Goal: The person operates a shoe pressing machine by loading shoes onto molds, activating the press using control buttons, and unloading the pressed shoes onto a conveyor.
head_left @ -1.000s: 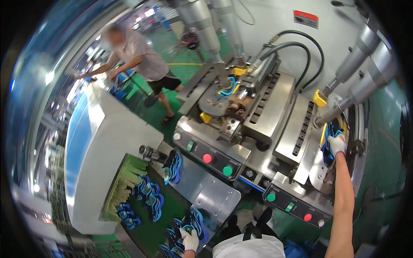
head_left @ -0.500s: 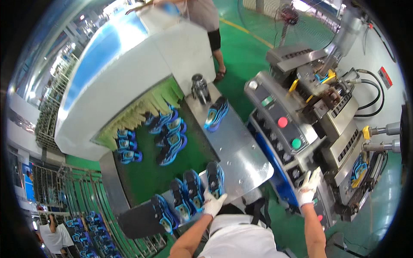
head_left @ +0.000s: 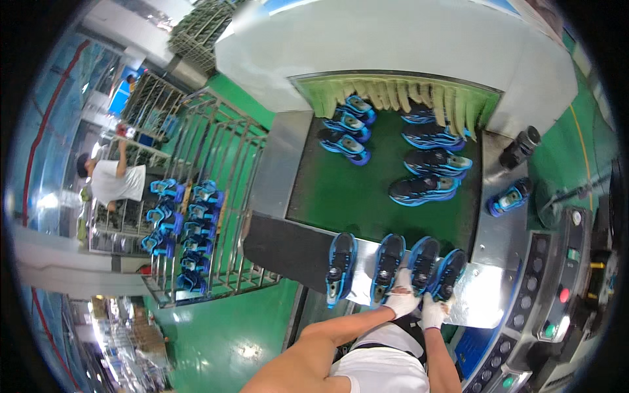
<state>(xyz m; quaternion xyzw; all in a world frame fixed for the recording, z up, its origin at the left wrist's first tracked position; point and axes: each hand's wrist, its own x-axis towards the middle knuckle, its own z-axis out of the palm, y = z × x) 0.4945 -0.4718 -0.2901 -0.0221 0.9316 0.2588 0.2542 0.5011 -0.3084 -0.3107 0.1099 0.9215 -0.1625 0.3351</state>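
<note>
Four blue-and-black sports shoes stand in a row along the metal front ledge point(head_left: 483, 298), heels toward me. My left hand point(head_left: 401, 300), in a white glove, has its fingers closed at the heel of the third shoe point(head_left: 424, 257) from the left. Beside it, my gloved right hand point(head_left: 433, 313) grips the heel end of the rightmost shoe point(head_left: 451, 270); these two shoes sit close together. Left of them are the second shoe point(head_left: 389, 257) and the leftmost shoe point(head_left: 341, 262), untouched. Both hands partly hide the heels.
More shoes point(head_left: 429, 190) lie on the green conveyor belt point(head_left: 341, 196) below a fringed curtain point(head_left: 400, 95). One shoe point(head_left: 510, 198) and a dark cylindrical object point(head_left: 519, 148) rest on the right ledge. A button panel point(head_left: 557, 295) stands right; a shoe-loaded rack point(head_left: 223, 288) and another person point(head_left: 118, 180) are left.
My view has swung left, away from the machine. My right hand has left the machine's panel and come to the rightmost shoe; my left hand now sits at the third shoe.
</note>
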